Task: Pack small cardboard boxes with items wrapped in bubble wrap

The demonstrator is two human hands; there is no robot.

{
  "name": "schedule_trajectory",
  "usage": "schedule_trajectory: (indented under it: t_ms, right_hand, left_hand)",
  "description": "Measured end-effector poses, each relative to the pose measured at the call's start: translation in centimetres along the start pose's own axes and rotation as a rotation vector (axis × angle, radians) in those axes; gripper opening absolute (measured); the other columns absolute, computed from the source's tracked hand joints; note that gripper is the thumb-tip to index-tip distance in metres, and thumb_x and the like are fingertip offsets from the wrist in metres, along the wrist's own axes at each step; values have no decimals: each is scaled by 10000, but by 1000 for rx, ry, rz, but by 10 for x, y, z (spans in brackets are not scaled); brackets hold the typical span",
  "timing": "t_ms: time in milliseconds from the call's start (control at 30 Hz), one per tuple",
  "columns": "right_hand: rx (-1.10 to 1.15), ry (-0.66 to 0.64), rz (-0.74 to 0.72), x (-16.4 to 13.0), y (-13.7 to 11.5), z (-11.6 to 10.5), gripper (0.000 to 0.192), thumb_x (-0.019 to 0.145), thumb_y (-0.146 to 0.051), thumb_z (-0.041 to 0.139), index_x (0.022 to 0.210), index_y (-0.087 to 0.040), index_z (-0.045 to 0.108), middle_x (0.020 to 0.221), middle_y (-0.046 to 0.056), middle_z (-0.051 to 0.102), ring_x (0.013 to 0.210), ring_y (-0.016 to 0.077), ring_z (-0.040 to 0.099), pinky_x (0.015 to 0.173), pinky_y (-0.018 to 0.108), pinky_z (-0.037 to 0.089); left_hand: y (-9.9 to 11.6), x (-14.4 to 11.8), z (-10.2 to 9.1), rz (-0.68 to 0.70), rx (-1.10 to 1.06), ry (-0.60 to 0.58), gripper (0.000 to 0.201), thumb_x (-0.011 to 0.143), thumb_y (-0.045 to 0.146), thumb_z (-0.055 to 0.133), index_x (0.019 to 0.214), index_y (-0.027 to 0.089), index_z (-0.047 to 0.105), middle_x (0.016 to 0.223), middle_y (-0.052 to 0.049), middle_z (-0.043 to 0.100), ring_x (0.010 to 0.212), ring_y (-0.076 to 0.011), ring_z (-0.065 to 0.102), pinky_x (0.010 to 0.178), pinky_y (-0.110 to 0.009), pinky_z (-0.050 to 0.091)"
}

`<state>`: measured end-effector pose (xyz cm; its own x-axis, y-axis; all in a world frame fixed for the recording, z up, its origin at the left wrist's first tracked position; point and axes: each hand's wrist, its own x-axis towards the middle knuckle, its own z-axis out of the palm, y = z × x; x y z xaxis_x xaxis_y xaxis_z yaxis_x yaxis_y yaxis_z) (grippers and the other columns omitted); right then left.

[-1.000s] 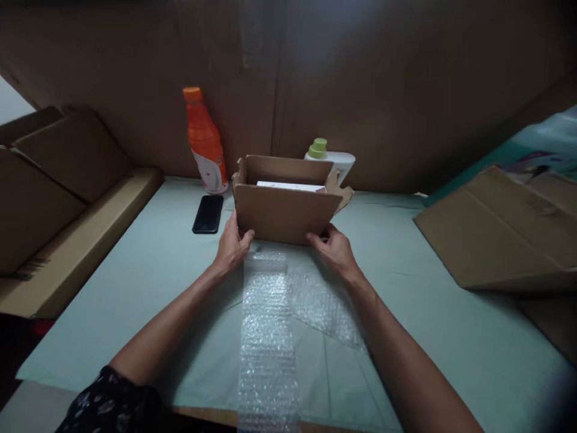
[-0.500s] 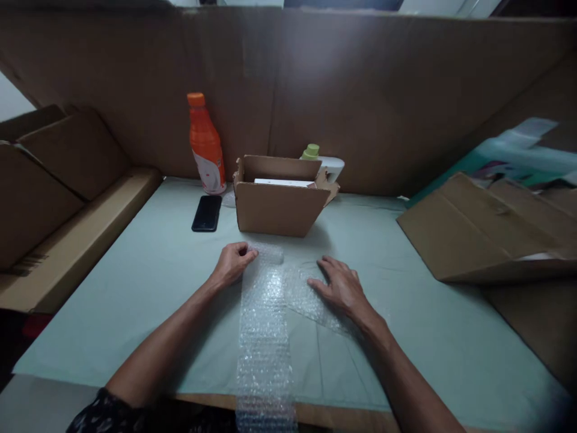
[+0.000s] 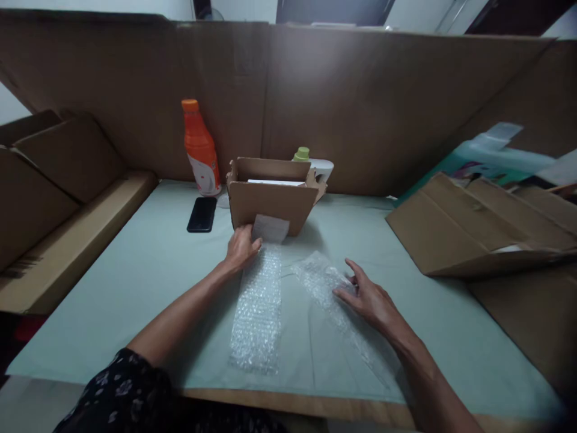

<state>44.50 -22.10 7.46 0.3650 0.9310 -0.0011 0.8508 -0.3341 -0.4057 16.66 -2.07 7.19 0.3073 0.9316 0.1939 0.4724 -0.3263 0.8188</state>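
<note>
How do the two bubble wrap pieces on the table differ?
The left strip runs straight toward the box, its far end lifted against it by the left hand; the right piece lies slanted and flat. The left hand pinches its strip; the right hand only rests on its piece. Both are clear bubble wrap on the table.

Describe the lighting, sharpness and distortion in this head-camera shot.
Head view: dim, flat light with dark corners; wide-angle lens bows the cardboard wall and table edges; the bubble wrap strip glints faintly; the left hand and right hand are fairly sharp, the sleeve soft.
</note>
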Motion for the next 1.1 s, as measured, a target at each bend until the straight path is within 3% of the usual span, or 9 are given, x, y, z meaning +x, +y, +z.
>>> schedule_trajectory:
  t_ms: [100, 233, 300, 433, 567, 700, 833, 967, 1100]
  right_hand:
    - [48, -64, -22, -16, 4, 2, 750, 774, -379, 643, 1484, -211, 470, 933, 106, 756, 857, 309, 724, 710, 384, 523]
    - [355, -137, -108, -37, -28, -11, 623, 845, -423, 615, 1442, -264, 532, 975, 60, 746, 854, 247, 702, 719, 362, 551]
    - [504, -118, -159, -45, -57, -22, 523, 860, -448, 628, 1348, -259, 624, 1036, 61, 743, 871, 227, 687, 736, 347, 558]
    - [672, 9, -221, -57, -117, -35, 332, 860, -392, 656, 1145, -244, 740, 1059, 63, 744, 742, 177, 643, 638, 298, 542]
    - [760, 114, -229, -57, -152, -26, 389, 863, -342, 660, 1244, -273, 691, 995, 33, 741, 555, 117, 517, 513, 265, 482]
    - [781, 124, -208, -35, -155, 9, 478, 856, -357, 623, 1321, -246, 635, 982, 42, 733, 587, 131, 540, 549, 272, 489]
    - [643, -70, -180, -9, -142, 55, 520, 808, -327, 554, 1287, -144, 645, 820, 38, 716, 524, 140, 508, 508, 276, 459]
    - [579, -106, -223, -4, -134, 76, 435, 771, -317, 571, 1153, -159, 706, 1126, 87, 720, 680, 163, 594, 642, 312, 519]
    - [530, -98, -255, -9, -136, 75, 413, 802, -323, 572, 1170, -184, 701, 1134, 80, 714, 676, 163, 581, 688, 330, 526]
  left_hand:
    - [0, -42, -27, 22, 22, -6, 412, 782, 161, 624, 1194, 159, 629, 1115, -128, 647, 1117, -302, 563, 1029, -495, 425]
    - [7, -112, -54, 23, -50, -161, 273, 822, 245, 624, 1086, 202, 683, 1032, -77, 692, 939, -227, 633, 894, -411, 533]
    - [14, -139, -52, -43, -197, -247, 375, 838, 342, 647, 1183, 197, 654, 1116, -101, 703, 933, -216, 660, 866, -396, 556]
    - [39, -169, -34, -236, -731, -413, 887, 723, 512, 787, 1462, 178, 427, 1367, -184, 596, 1196, -297, 606, 1036, -469, 482]
    - [61, -178, -33, -275, -965, -391, 891, 744, 466, 792, 1483, 189, 378, 1275, -135, 643, 1149, -264, 622, 995, -385, 493]
    - [48, -174, -40, -385, -836, -163, 904, 780, 341, 727, 1537, 179, 260, 850, 18, 636, 748, -122, 587, 705, -237, 470]
    - [18, -171, -36, -434, -675, -185, 926, 771, 294, 656, 1556, 112, 200, 688, 87, 498, 577, -91, 458, 564, -214, 362]
    - [7, -177, -37, -330, -366, -238, 677, 779, 261, 587, 1434, 125, 479, 658, 65, 523, 581, -112, 476, 590, -239, 368]
    - [15, -185, -49, -269, -258, -233, 404, 806, 287, 572, 1170, 168, 702, 631, 45, 540, 568, -120, 470, 591, -252, 358]
